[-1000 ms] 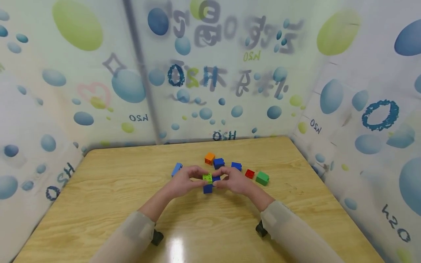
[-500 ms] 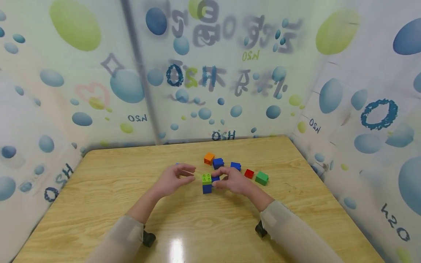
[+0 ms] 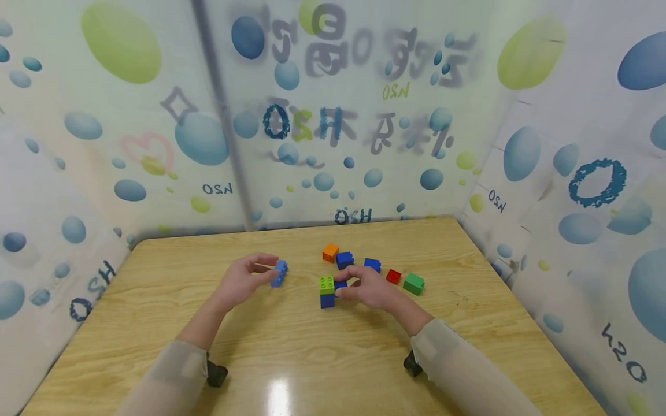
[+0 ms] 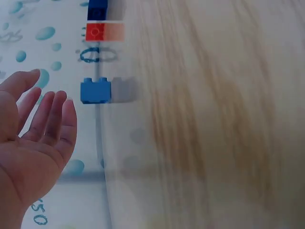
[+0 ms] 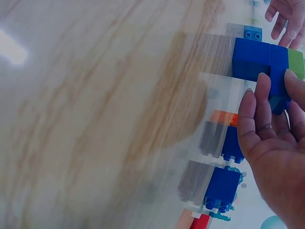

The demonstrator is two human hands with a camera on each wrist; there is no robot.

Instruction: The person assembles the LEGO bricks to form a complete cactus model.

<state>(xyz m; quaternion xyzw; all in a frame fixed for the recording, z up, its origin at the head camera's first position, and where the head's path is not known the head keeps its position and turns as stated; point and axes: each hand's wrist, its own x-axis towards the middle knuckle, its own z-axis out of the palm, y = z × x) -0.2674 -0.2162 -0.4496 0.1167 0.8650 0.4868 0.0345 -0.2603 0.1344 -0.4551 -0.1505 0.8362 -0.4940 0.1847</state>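
A stack of blue bricks [image 3: 327, 301] with a lime green brick [image 3: 326, 284] on top stands mid-table. A blue piece [image 3: 340, 285] juts from its right side, and my right hand [image 3: 366, 287] pinches this piece between thumb and fingers. In the right wrist view the pinched blue piece [image 5: 279, 88] lies between the lower blue brick [image 5: 251, 58] and the lime green one. My left hand [image 3: 247, 281] is beside a light blue brick [image 3: 280, 273], its fingers extended. The left wrist view shows a gap between that hand [image 4: 40, 138] and the light blue brick [image 4: 96, 91].
Behind the stack lie an orange brick [image 3: 330, 252] and a blue brick [image 3: 344, 260]. Another blue brick [image 3: 372, 264], a red brick [image 3: 393, 277] and a green brick [image 3: 414, 283] lie to the right. A patterned curtain [image 3: 322, 144] rises behind the wooden table [image 3: 322, 358].
My left hand has let go of the lime green brick and moved left to the light blue brick. My right hand has stayed on the blue piece at the stack.
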